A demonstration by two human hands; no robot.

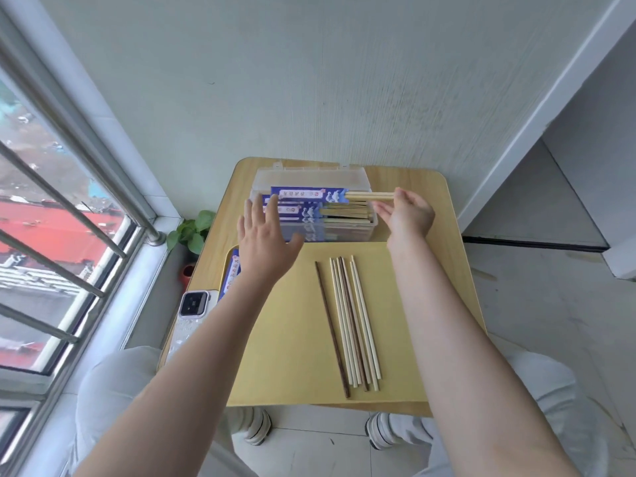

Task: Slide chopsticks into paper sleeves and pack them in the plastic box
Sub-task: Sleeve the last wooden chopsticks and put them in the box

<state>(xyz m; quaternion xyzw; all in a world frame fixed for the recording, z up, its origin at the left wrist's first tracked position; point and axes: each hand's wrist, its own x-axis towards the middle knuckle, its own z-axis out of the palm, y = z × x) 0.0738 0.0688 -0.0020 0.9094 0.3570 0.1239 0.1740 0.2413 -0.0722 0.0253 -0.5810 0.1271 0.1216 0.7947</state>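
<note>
Positioned against a pale wall beside a barred window, a small wooden tabletop carries the whole work area. At its far edge stands the clear plastic box, long side parallel to the wall, so packed items lie across the person's reach.

Sleeved pairs lie stacked lengthwise inside the box, blue paper toward the left end and bare wood toward the right. This common orientation probably allows the stack to lie flat.

The right hand holds one sleeved pair by its exposed wooden ends, fingers curled around them, at the box's right end. The pair sits level above the stack, apparently for lowering onto it.

The left hand is spread, fingers straight and apart, at the box's left end. It grips nothing; whether it touches the box wall cannot be determined. Its position suggests steadying the box or guiding the sleeve end.

Loose chopsticks, pale and dark, lie side by side at the tabletop's near centre, awaiting sleeves. Empty paper sleeves rest near the left edge, partly hidden by the left forearm. A phone overhangs the left edge.
</note>
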